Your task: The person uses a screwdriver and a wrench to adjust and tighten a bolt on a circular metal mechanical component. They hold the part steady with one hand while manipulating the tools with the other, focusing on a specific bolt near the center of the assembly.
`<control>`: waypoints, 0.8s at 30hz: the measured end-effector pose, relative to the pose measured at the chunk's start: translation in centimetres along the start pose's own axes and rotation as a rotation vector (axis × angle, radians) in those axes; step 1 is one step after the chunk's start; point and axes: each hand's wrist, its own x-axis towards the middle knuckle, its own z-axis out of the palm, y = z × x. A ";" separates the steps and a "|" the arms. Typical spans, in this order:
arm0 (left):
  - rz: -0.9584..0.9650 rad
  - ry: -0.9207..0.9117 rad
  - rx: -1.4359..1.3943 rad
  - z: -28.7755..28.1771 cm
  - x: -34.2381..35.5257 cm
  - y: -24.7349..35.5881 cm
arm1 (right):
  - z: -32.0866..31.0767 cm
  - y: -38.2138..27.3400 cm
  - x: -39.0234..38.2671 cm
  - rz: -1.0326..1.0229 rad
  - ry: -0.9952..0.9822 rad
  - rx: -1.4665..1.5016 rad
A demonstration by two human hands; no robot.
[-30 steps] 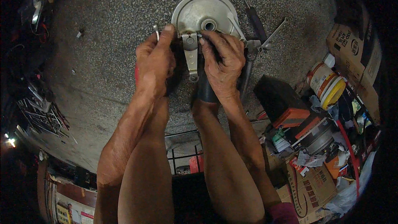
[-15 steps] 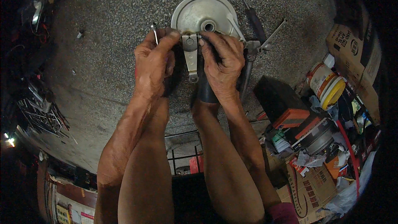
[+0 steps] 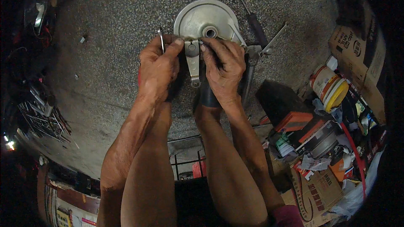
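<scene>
- In the head view, the left hand (image 3: 159, 67) has its fingers closed around a slim metal wrench (image 3: 161, 41), whose end sticks up past them.
- The left thumb tip is at the left side of the top of a metal lever (image 3: 193, 64).
- The right hand (image 3: 226, 65) has its thumb and forefinger close together at the lever's right side; whether they clamp something small there cannot be told.
- The lever is between the two hands, its top at the near edge of a round metal cover (image 3: 204, 14), its narrower end toward the person.
- Right of the cover, a dark handle (image 3: 257, 29) and a longer wrench (image 3: 275, 38) show against the speckled floor (image 3: 122, 12).
- Farther right are a black box (image 3: 275, 101) and a bucket (image 3: 326, 83).
</scene>
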 end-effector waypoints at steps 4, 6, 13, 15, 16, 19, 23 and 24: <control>-0.070 0.057 0.064 0.1 0.5 -0.1 | 0.1 0.1 -0.1 -0.011 0.008 -0.002; -0.085 0.065 0.013 0.0 0.5 -0.2 | 0.2 0.4 -0.1 -0.027 0.010 -0.009; -0.009 0.012 0.045 0.1 0.2 -0.1 | 0.1 0.1 -0.1 0.004 -0.012 -0.004; -0.018 0.045 0.094 0.1 0.2 -0.1 | 0.1 0.0 0.0 0.007 -0.011 -0.002; -0.021 0.058 0.101 0.2 0.2 0.0 | 0.1 0.0 0.0 0.001 -0.009 -0.008; -0.039 0.075 0.061 0.2 0.5 -0.4 | 0.0 0.0 0.0 -0.012 -0.003 -0.020; -0.083 0.070 0.019 -0.3 0.3 -0.3 | 0.0 0.2 -0.1 0.011 -0.016 -0.011; -0.082 0.088 0.015 -0.3 0.2 -0.3 | 0.0 0.2 -0.2 0.024 -0.023 -0.008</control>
